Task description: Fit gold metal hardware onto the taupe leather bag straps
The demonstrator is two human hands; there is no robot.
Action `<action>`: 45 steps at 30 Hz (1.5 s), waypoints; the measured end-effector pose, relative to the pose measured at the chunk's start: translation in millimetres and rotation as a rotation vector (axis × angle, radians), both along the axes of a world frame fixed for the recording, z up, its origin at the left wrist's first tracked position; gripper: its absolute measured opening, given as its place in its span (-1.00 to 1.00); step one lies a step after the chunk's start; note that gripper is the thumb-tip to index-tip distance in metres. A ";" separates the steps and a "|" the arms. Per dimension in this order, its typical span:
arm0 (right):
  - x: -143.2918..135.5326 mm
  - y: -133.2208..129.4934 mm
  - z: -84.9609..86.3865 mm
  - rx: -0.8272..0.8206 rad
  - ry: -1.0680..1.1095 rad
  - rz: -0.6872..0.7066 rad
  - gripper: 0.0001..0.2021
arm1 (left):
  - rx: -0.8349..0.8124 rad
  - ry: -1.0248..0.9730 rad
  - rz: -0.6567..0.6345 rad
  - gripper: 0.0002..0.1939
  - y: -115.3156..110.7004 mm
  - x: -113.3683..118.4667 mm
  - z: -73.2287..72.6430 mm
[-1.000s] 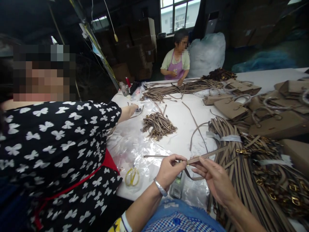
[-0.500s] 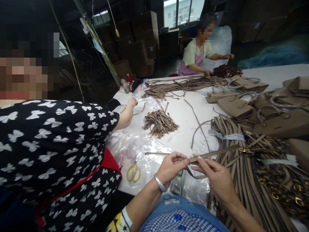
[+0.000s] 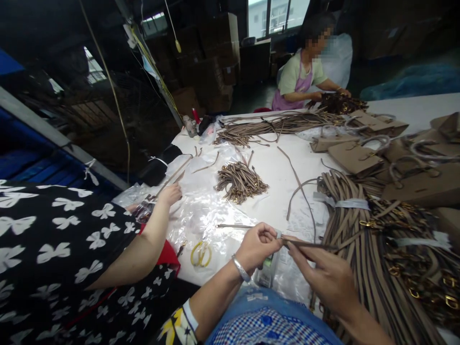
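Note:
A thin taupe strap (image 3: 309, 245) runs between my two hands above the table's near edge. My left hand (image 3: 257, 247), with a silver bangle at the wrist, pinches one part of it between thumb and fingers. Close beside it, my right hand (image 3: 325, 275) grips the strap, fingers along its length. Left of my left hand, a narrow strap end (image 3: 233, 226) shows; whether it belongs to the same strap I cannot tell. Right of my right hand lies a large bundle of taupe straps (image 3: 359, 268) with gold buckles, tied by a pale band (image 3: 350, 204).
Yellow-handled scissors (image 3: 200, 254) lie on clear plastic at left. A small strap pile (image 3: 240, 183) sits mid-table, with long straps (image 3: 273, 125) behind. Taupe handbags (image 3: 355, 158) crowd the right. A co-worker's hand (image 3: 170, 193) is at left; another person (image 3: 302, 79) works across the table.
The strap between my hands has turned edge-on, and its hanging loop no longer shows. The left co-worker's arm has come nearer and leftward. The far person's hands have moved together onto the dark pile.

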State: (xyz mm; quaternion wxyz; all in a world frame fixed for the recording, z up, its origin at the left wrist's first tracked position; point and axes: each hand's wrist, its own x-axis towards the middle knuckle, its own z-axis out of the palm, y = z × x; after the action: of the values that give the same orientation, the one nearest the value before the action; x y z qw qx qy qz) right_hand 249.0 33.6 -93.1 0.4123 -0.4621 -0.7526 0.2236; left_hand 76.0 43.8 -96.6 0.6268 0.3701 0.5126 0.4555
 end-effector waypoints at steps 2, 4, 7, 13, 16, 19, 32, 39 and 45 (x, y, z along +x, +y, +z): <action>-0.1 0.7 1.4 0.145 -0.078 0.100 -0.75 | 0.027 0.065 0.009 -0.64 -0.7 0.6 -2.6; 0.5 4.7 4.5 0.152 -0.098 0.103 -0.76 | 0.034 0.014 -0.026 -0.65 -2.3 0.0 -3.0; 2.4 12.3 12.6 -0.056 -0.026 0.011 -0.82 | 0.050 -0.176 -0.101 -0.60 -5.4 -2.8 1.5; 5.2 18.0 28.9 -0.482 0.214 0.068 -0.66 | 0.021 -0.178 -0.113 -0.59 -6.4 -5.3 13.0; 13.2 26.5 34.3 -0.486 0.278 0.086 -0.64 | 0.040 -0.099 -0.107 -0.65 -7.5 -4.2 13.8; 27.3 40.0 36.6 -0.538 0.411 0.232 -0.69 | 0.115 0.027 -0.114 -0.70 -10.6 -4.6 15.1; 52.7 68.9 38.5 -0.895 0.402 0.407 -0.53 | 0.301 0.486 -0.170 -0.79 -12.3 -19.3 22.0; 34.1 70.0 45.6 -0.856 0.067 0.487 -0.74 | 0.387 0.581 -0.188 -0.82 -11.0 -18.3 28.9; 20.8 68.9 43.8 -0.739 -0.028 0.452 -0.73 | 0.446 0.673 -0.250 -0.79 -11.4 -12.9 29.2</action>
State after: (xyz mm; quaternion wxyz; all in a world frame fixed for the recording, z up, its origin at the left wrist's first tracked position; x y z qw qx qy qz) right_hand 269.8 102.5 -49.3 0.1497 -0.4053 -0.7098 0.5563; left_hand 63.2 32.3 -67.4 0.3795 0.6840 0.5287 0.3295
